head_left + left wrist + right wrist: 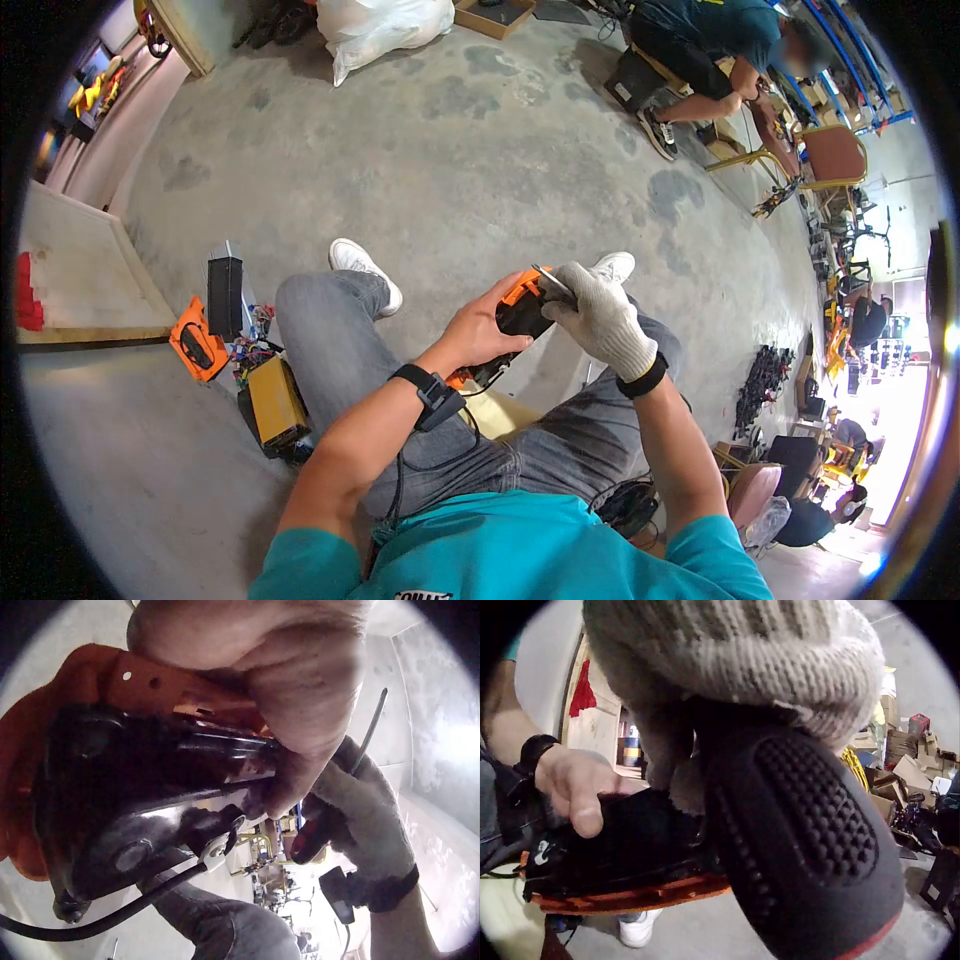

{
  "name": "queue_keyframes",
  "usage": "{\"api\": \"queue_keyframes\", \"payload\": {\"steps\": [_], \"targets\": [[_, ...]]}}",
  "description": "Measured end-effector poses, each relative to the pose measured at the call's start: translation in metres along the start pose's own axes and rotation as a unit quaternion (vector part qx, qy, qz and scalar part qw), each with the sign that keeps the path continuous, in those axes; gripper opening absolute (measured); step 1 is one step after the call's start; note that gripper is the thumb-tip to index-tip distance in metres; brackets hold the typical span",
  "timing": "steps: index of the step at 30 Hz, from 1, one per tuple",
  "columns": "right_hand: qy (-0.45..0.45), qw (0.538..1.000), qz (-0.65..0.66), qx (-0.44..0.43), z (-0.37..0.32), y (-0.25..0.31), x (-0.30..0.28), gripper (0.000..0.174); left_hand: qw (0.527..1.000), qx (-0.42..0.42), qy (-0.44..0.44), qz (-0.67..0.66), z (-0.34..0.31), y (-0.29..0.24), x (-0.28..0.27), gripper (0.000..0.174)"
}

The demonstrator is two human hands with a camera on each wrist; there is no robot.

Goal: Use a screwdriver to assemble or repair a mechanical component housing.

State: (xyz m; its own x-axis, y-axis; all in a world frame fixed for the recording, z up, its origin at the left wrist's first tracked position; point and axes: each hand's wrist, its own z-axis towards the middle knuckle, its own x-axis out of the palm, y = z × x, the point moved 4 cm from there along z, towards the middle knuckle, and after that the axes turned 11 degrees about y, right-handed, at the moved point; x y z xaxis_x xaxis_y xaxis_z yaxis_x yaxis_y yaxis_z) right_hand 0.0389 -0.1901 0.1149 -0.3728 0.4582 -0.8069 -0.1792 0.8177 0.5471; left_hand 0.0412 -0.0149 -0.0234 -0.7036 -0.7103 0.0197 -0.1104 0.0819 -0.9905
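Observation:
My bare left hand (475, 335) grips a black casing (150, 780) with an orange plate (90, 682) on it, held above my lap between my knees. A black cable (112, 922) runs from a metal lug at the casing's lower edge. My right hand (608, 325), in a white knitted glove, holds a screwdriver (802, 825) by its thick black textured handle, right beside the casing's far end. In the left wrist view the metal shaft (372, 727) sticks up out of the glove, pointing away from the casing. Gloved fingertips overlap the casing in the right wrist view.
By my left knee lie another orange part (185, 345), a black box (225, 297), a gold box (278, 402) and tangled wires. A white sack (385, 35) is on the floor ahead. Another person (705, 50) sits at the back right near a chair (835, 157).

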Motion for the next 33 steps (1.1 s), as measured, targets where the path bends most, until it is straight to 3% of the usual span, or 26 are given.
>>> {"api": "queue_keyframes", "payload": {"steps": [2,4,10,19,24,27,30,33], "targets": [[0.012,1.0,0.004,0.017,-0.004,0.0,-0.001,0.03,0.995,-0.023,0.001,0.097,-0.003,-0.006,0.001,0.108],[0.018,0.998,-0.057,0.013,-0.005,0.007,-0.004,0.03,0.995,-0.027,0.01,0.092,-0.003,-0.009,0.002,0.108],[0.034,0.997,-0.04,0.049,-0.003,0.007,-0.003,0.027,0.995,-0.021,0.014,0.095,-0.003,-0.008,0.003,0.107],[0.031,0.999,-0.031,0.028,-0.007,0.007,0.001,0.025,0.989,-0.054,0.022,0.135,-0.002,-0.008,0.004,0.109],[-0.023,0.999,-0.031,0.021,-0.011,0.008,0.011,0.028,0.998,-0.015,0.017,0.056,-0.003,-0.011,0.005,0.104],[-0.059,0.997,-0.036,0.032,-0.011,0.008,0.017,0.031,0.997,-0.054,0.02,0.058,-0.006,-0.021,0.001,0.106],[-0.071,0.993,-0.013,0.096,-0.009,0.007,0.016,0.034,0.997,-0.05,0.027,0.049,-0.005,-0.017,0.0,0.107],[-0.085,0.992,-0.001,0.092,-0.014,0.007,0.016,0.049,0.997,-0.058,0.05,0.007,-0.002,-0.007,0.0,0.106]]}}
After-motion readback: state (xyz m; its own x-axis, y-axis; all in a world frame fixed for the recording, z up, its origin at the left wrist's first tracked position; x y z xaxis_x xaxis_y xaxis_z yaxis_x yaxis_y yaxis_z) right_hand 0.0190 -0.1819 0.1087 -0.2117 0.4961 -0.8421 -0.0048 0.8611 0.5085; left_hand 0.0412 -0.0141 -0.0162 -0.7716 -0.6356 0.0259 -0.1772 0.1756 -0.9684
